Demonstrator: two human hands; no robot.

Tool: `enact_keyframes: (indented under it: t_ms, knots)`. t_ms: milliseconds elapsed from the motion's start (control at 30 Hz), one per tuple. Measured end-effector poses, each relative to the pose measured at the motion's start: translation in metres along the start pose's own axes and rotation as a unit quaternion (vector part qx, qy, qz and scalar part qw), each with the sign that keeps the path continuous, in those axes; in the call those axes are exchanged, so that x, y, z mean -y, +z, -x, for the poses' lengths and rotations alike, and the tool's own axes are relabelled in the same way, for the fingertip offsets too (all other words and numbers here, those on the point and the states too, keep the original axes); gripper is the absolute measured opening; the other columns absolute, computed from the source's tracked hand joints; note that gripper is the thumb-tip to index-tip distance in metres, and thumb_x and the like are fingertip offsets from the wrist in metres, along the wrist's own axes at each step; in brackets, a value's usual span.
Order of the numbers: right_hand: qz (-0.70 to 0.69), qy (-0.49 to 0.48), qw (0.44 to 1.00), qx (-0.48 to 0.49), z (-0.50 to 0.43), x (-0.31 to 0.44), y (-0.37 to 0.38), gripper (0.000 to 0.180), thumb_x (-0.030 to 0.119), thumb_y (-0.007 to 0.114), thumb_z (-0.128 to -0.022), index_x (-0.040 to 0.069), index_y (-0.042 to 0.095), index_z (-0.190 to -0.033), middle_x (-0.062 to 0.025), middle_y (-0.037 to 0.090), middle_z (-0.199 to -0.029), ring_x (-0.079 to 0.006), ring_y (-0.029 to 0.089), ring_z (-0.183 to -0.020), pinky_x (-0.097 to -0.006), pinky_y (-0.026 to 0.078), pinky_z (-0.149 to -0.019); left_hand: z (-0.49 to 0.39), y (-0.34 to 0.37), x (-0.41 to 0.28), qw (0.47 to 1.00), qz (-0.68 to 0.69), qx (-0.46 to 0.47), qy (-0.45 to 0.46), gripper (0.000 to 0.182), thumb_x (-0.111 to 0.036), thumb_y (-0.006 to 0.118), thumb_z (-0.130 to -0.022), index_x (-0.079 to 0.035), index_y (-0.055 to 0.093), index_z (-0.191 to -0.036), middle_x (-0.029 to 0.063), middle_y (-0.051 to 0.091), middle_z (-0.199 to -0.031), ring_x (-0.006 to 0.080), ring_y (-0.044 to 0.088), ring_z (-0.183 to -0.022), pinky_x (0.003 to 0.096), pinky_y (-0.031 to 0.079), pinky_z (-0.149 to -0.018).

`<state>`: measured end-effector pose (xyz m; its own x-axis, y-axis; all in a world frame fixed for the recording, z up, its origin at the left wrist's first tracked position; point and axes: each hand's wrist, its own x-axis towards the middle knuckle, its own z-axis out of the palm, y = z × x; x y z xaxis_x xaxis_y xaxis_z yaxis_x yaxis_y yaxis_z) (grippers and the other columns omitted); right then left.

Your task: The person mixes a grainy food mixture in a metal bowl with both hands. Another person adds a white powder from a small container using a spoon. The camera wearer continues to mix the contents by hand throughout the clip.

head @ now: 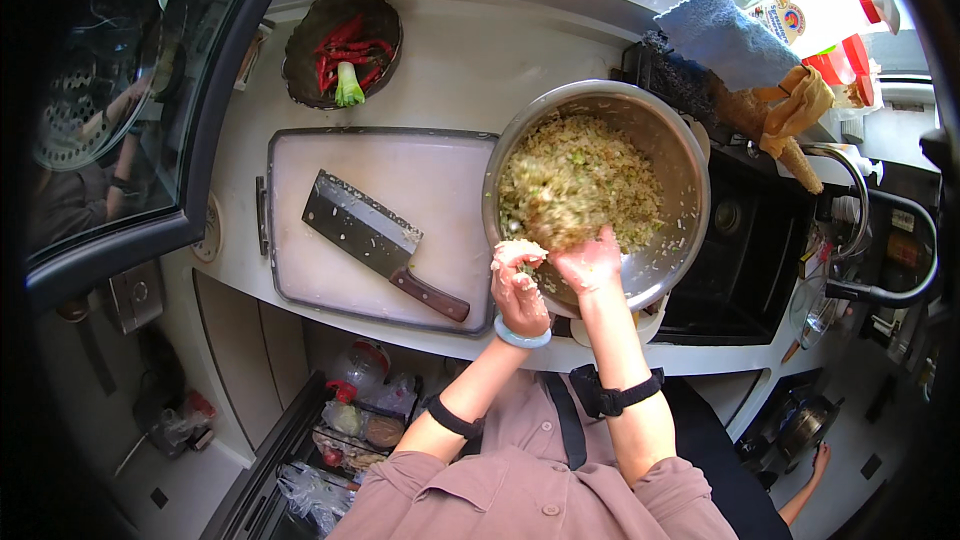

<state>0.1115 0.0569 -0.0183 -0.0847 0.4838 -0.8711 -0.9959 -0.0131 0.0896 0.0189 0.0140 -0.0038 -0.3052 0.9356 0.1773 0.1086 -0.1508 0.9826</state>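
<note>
A large stainless steel bowl (686,240) holds a pale chopped mixture (607,157) with green bits. My right hand (592,259) is inside the bowl's near side, palm up, against a clump of the mixture that is blurred by motion. Its fingers are partly hidden by the clump. My left hand (520,285) is at the bowl's near left rim, fingers curled and coated with bits; whether it holds any of the mixture cannot be told. A cleaver (364,225) with a wooden handle lies on the white cutting board (450,172) left of the bowl.
A dark bowl (296,64) with red chillies (349,37) and a green-white vegetable piece (348,86) stands beyond the board. The black sink (757,262) with its faucet (862,202) is at right. A window frame (202,157) juts in at left. Another person's hand (823,456) is near a pan (806,424).
</note>
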Motion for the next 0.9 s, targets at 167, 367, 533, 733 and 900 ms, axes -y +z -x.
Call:
enact_keyframes:
  t_ms: [167, 367, 533, 733, 900]
  knots:
    - [-0.115, 0.001, 0.986, 0.118, 0.017, 0.030, 0.014, 0.051, 0.037, 0.019, -0.093, 0.006, 0.030, -0.132, -0.0186, 0.033, -0.134, -0.0376, 0.035, -0.121, -0.0513, 0.034, -0.098, 0.002, 0.000, 0.003, 1.000, 0.006, 0.014, 0.022, 0.045, -0.037, 0.030, -0.094, 0.002, 0.052, -0.086, 0.0145, 0.053, -0.085, 0.0265, 0.050, -0.078, 0.0356, 0.040, -0.072]
    - [0.019, 0.072, 0.988, 0.133, 0.071, 0.060, 0.029, 0.065, 0.045, 0.029, -0.090, 0.003, 0.012, -0.136, -0.0248, 0.018, -0.138, -0.0450, 0.024, -0.124, -0.0584, 0.026, -0.098, 0.003, -0.001, 0.005, 0.999, 0.008, 0.018, 0.035, 0.044, -0.035, 0.030, -0.094, 0.002, 0.052, -0.086, 0.0151, 0.053, -0.085, 0.0287, 0.050, -0.079, 0.0371, 0.040, -0.075]
    - [0.612, -0.211, 0.761, 0.039, 0.058, 0.035, 0.048, 0.054, 0.027, 0.052, -0.085, 0.010, 0.035, -0.133, -0.0072, 0.029, -0.139, -0.0256, 0.031, -0.125, -0.0489, 0.024, -0.099, 0.003, -0.001, 0.005, 0.999, 0.013, 0.026, 0.031, 0.043, -0.034, 0.031, -0.093, 0.003, 0.051, -0.086, 0.0154, 0.053, -0.085, 0.0287, 0.050, -0.079, 0.0371, 0.040, -0.075]
    - [0.946, -0.252, 0.202, 0.017, 0.013, -0.004, 0.029, 0.042, 0.025, 0.047, -0.084, 0.013, 0.047, -0.124, -0.0217, 0.035, -0.133, -0.0363, 0.026, -0.127, -0.0474, 0.017, -0.106, 0.000, 0.000, 0.003, 0.999, -0.003, 0.023, 0.028, 0.044, -0.036, 0.032, -0.093, 0.002, 0.052, -0.087, 0.0146, 0.053, -0.083, 0.0275, 0.050, -0.078, 0.0363, 0.040, -0.073]
    - [0.924, -0.295, 0.236, 0.059, 0.052, 0.042, 0.010, 0.031, 0.023, 0.050, -0.081, 0.017, 0.060, -0.111, -0.0239, 0.040, -0.128, -0.0378, 0.036, -0.121, -0.0469, 0.031, -0.099, 0.002, 0.002, 0.005, 0.999, -0.002, 0.007, 0.045, 0.046, -0.040, 0.032, -0.093, 0.001, 0.052, -0.086, 0.0135, 0.053, -0.081, 0.0266, 0.050, -0.076, 0.0361, 0.040, -0.072]
